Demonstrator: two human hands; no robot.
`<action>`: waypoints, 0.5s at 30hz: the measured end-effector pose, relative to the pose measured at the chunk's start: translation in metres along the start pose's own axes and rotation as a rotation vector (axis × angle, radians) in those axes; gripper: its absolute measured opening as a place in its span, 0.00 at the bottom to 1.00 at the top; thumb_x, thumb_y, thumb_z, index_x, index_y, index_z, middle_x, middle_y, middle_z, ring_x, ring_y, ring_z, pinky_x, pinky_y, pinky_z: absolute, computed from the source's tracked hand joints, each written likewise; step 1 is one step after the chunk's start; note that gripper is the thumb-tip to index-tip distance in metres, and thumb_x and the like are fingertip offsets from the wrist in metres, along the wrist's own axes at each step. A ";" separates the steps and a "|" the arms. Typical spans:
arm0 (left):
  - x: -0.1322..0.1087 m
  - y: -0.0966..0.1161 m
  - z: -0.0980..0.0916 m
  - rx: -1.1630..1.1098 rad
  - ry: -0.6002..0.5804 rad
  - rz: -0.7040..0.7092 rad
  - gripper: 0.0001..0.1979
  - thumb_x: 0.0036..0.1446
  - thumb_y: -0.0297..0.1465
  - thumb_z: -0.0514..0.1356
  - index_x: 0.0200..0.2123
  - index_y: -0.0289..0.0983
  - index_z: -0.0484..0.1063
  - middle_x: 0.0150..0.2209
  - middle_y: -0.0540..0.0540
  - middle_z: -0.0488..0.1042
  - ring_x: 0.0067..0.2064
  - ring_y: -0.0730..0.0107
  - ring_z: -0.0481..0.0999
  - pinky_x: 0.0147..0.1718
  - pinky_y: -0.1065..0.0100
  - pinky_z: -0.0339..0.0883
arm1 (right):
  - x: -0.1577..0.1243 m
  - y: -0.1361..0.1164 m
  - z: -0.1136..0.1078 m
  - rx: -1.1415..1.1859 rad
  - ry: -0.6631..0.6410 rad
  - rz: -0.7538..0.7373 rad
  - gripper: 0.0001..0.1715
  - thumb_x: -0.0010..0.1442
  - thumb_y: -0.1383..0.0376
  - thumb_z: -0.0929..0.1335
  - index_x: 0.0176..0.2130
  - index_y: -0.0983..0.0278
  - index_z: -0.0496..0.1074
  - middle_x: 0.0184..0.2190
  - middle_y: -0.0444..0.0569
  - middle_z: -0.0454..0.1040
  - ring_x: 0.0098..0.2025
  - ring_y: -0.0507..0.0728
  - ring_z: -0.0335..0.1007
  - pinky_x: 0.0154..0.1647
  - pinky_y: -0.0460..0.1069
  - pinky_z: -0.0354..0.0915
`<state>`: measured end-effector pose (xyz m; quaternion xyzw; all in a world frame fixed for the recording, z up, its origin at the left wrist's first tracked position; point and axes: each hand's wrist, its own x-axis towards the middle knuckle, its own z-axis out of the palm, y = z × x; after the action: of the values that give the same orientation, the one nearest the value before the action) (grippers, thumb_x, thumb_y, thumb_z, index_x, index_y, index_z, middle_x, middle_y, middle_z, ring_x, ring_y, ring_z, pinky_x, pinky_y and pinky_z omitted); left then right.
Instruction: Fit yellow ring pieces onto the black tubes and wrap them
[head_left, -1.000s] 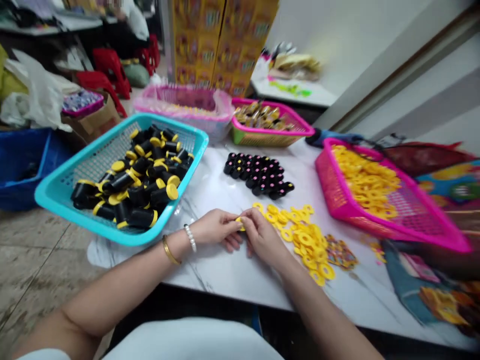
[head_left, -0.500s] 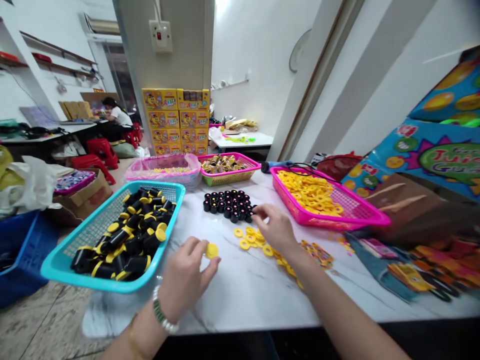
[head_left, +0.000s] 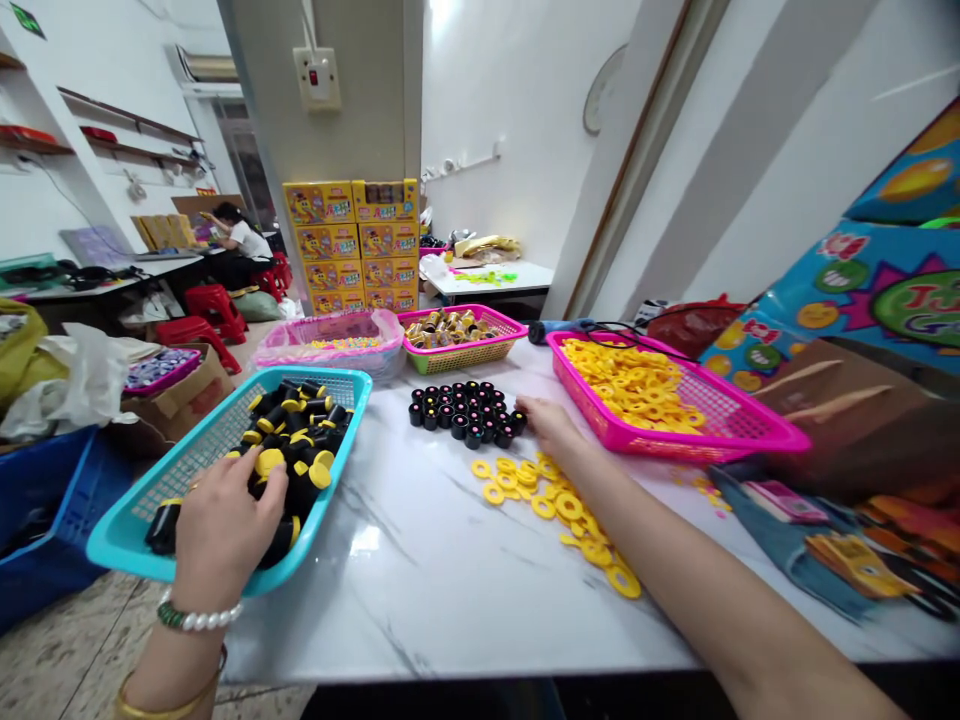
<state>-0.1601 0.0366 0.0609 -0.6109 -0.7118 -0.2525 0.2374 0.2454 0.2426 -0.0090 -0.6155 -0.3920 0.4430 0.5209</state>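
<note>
My left hand point(head_left: 221, 525) is down in the teal basket point(head_left: 120, 535), fingers curled on a yellow-capped black tube point(head_left: 268, 463) among several like tubes. Across the white marble table point(head_left: 450, 590), my right hand point(head_left: 551, 425) reaches to the right edge of a cluster of small black caps point(head_left: 461, 405). Its fingertips are pinched on the outermost cap point(head_left: 517, 420). Loose yellow rings point(head_left: 551, 500) lie on the table just under that forearm.
A pink basket of yellow rings point(head_left: 750, 440) stands at the right. At the back are a pink basket of gold-and-black pieces point(head_left: 457, 352) and a plastic-lined pink basket point(head_left: 330, 345). Stacked yellow cartons point(head_left: 352, 240), colourful packaging point(head_left: 862, 330), a blue crate point(head_left: 37, 500). A person point(head_left: 244, 240) sits far back left.
My hands parted from the table's middle. The left carried the yellow-capped piece left into the teal basket; the right reached forward to the black caps. The camera tilted up.
</note>
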 end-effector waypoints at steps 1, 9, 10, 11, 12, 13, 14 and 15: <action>0.000 0.003 -0.004 -0.018 0.016 -0.018 0.24 0.63 0.42 0.51 0.49 0.28 0.74 0.41 0.31 0.76 0.44 0.44 0.75 0.47 0.47 0.70 | -0.003 0.003 0.001 -0.005 -0.014 0.028 0.18 0.66 0.59 0.68 0.52 0.66 0.70 0.49 0.52 0.73 0.45 0.57 0.74 0.44 0.56 0.73; -0.030 0.113 -0.038 -0.730 0.052 0.120 0.19 0.63 0.36 0.58 0.56 0.40 0.69 0.52 0.40 0.72 0.55 0.57 0.72 0.57 0.56 0.68 | -0.030 0.009 0.010 -0.056 -0.085 0.116 0.17 0.67 0.59 0.68 0.50 0.66 0.71 0.46 0.51 0.74 0.43 0.56 0.74 0.42 0.54 0.73; -0.034 0.129 -0.029 -0.847 -0.088 0.131 0.18 0.62 0.36 0.58 0.55 0.40 0.70 0.52 0.40 0.73 0.54 0.59 0.73 0.55 0.58 0.70 | -0.033 0.009 0.012 -0.062 -0.086 0.114 0.16 0.67 0.59 0.68 0.50 0.66 0.71 0.46 0.51 0.74 0.42 0.56 0.74 0.42 0.54 0.73; -0.036 0.144 -0.016 -0.933 -0.234 0.116 0.17 0.62 0.35 0.59 0.53 0.39 0.70 0.51 0.41 0.74 0.53 0.60 0.74 0.52 0.60 0.71 | -0.037 0.009 0.015 -0.070 -0.087 0.112 0.16 0.67 0.59 0.67 0.50 0.66 0.71 0.45 0.51 0.74 0.41 0.55 0.74 0.41 0.54 0.73; -0.036 0.156 0.000 -0.980 -0.380 0.074 0.17 0.61 0.35 0.60 0.52 0.38 0.71 0.50 0.41 0.75 0.51 0.61 0.75 0.50 0.62 0.73 | -0.041 0.009 0.018 -0.078 -0.089 0.108 0.16 0.67 0.59 0.67 0.50 0.66 0.71 0.45 0.51 0.74 0.41 0.55 0.74 0.41 0.53 0.73; -0.034 0.167 0.017 -0.969 -0.497 0.000 0.17 0.60 0.34 0.61 0.52 0.38 0.71 0.49 0.41 0.76 0.50 0.62 0.76 0.47 0.63 0.74 | -0.045 0.010 0.020 -0.087 -0.092 0.103 0.16 0.67 0.59 0.67 0.50 0.66 0.71 0.45 0.51 0.74 0.41 0.55 0.74 0.40 0.53 0.73; -0.029 0.175 0.036 -0.947 -0.522 -0.042 0.18 0.58 0.33 0.62 0.52 0.35 0.71 0.49 0.39 0.76 0.50 0.61 0.76 0.47 0.62 0.74 | -0.049 0.010 0.023 -0.096 -0.096 0.098 0.16 0.67 0.59 0.67 0.50 0.66 0.71 0.45 0.51 0.74 0.41 0.55 0.74 0.40 0.53 0.73; -0.024 0.182 0.053 -0.929 -0.529 -0.070 0.20 0.57 0.32 0.63 0.52 0.33 0.70 0.49 0.37 0.75 0.52 0.59 0.75 0.50 0.60 0.72 | -0.052 0.010 0.025 -0.105 -0.099 0.092 0.16 0.67 0.59 0.67 0.50 0.66 0.71 0.45 0.50 0.74 0.40 0.55 0.74 0.40 0.53 0.73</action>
<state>0.0218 0.0765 0.0176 -0.6705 -0.5806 -0.3859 -0.2539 0.2063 0.1989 -0.0134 -0.6365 -0.4114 0.4752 0.4469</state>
